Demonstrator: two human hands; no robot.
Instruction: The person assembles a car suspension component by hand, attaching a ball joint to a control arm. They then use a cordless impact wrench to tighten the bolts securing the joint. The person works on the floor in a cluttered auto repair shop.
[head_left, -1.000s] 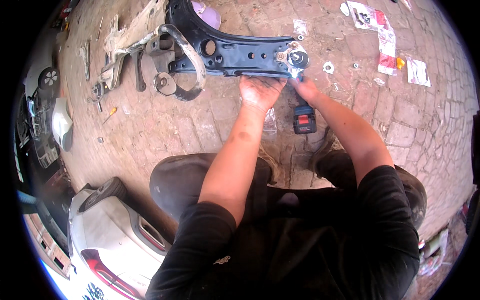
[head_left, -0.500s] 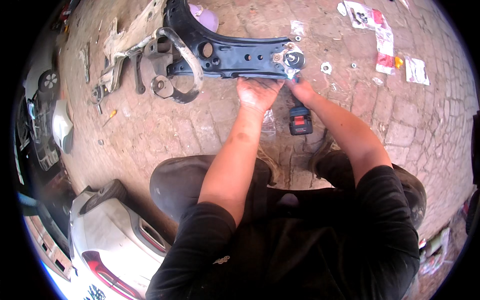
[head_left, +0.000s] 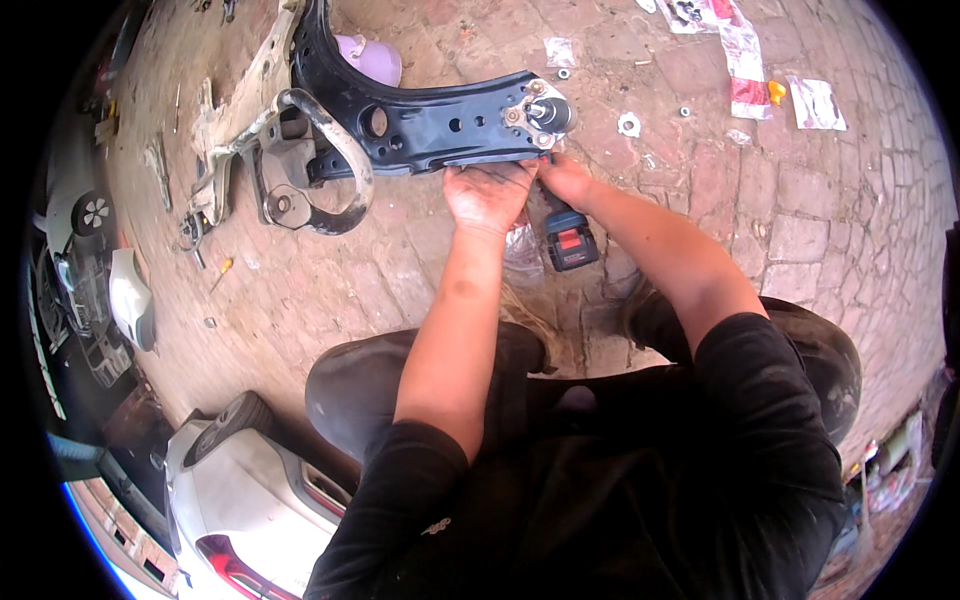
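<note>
A black control arm [head_left: 425, 125] lies across the upper middle, with a ball joint [head_left: 548, 115] on a silver plate bolted to its right end. My left hand [head_left: 487, 192] is palm up at the near edge, its fingers curled under the metal and their tips hidden. Just right of it, my right hand [head_left: 566, 182] is closed round the grip of a blue and black cordless power tool [head_left: 571, 240]. The battery end points toward me; the tool's front is hidden beneath the control arm.
A dirty metal subframe [head_left: 225, 160] with a curved bar [head_left: 352, 150] adjoins the control arm on the left. Behind stands a lilac bucket [head_left: 375, 62]. Washers [head_left: 628, 124] and plastic bags [head_left: 818, 103] lie on the paving at right. A white bumper [head_left: 240, 490] is at lower left.
The control arm, subframe and both hands appear shifted left in the picture, along with the ground around them. Both hands keep the same hold under the near edge.
</note>
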